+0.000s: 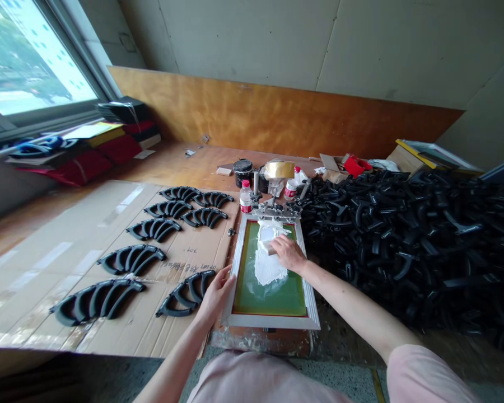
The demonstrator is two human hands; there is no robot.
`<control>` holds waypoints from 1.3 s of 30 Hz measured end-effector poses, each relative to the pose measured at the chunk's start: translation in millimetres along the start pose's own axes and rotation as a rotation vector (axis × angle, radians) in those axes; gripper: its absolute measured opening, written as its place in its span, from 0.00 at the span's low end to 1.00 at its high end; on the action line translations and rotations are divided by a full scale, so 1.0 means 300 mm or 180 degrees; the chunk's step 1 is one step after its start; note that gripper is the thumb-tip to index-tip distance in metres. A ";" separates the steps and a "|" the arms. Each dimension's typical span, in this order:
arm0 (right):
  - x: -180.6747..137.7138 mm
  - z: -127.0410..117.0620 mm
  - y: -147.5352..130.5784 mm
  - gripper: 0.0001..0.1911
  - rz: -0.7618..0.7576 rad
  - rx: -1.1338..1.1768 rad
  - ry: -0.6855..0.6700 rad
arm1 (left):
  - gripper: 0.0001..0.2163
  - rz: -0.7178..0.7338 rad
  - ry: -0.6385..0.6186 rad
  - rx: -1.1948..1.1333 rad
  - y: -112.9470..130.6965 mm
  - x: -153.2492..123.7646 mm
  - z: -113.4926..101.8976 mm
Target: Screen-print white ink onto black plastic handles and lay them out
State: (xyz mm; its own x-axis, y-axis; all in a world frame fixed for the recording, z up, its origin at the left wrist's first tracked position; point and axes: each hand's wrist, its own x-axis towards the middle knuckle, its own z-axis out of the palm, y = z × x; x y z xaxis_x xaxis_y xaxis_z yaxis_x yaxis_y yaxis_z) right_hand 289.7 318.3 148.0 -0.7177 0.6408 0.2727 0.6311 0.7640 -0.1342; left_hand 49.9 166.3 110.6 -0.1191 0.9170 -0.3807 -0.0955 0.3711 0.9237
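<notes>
A screen-printing frame (309,280) with a green mesh and a smear of white ink (267,268) lies in front of me. My right hand (289,253) is closed on a pale squeegee block (267,247) that rests in the ink near the frame's far end. My left hand (217,292) grips the frame's left edge, fingers curled on it. Left of the frame, black curved plastic parts (131,259) lie in rows on cardboard (67,235).
A big heap of black plastic parts (411,229) fills the right side. Small bottles (246,197) and a black ink jar (242,171) stand behind the frame's hinge clamp (275,211). Red books (109,148) lie under the window at the left. A wooden board (277,117) lines the wall.
</notes>
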 end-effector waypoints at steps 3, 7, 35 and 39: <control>-0.043 -0.025 -0.004 0.11 -0.0226 0.0173 -0.0140 | 0.31 -0.0031 -0.0026 -0.0018 0.026 -0.009 0.005; 0.064 -0.099 0.041 0.12 0.0243 0.0487 -0.0212 | 0.33 -0.0137 -0.0013 -0.0059 0.082 -0.026 0.013; -0.117 -0.020 -0.286 0.10 0.0076 0.0268 -0.0206 | 0.22 -0.0863 -0.0317 -0.0790 0.114 -0.038 0.190; -0.213 -0.062 -0.230 0.12 -0.0057 0.0445 -0.0452 | 0.16 -0.0899 0.0292 -0.0763 -0.038 -0.098 0.072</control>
State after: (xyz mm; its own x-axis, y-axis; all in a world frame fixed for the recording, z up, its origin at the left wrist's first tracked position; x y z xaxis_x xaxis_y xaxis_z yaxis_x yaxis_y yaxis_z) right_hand 297.6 223.3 157.4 -0.7690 0.6236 0.1404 0.5780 0.7722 -0.2640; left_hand 75.7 138.2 112.3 -0.1419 0.7626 -0.6311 -0.3644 0.5526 0.7496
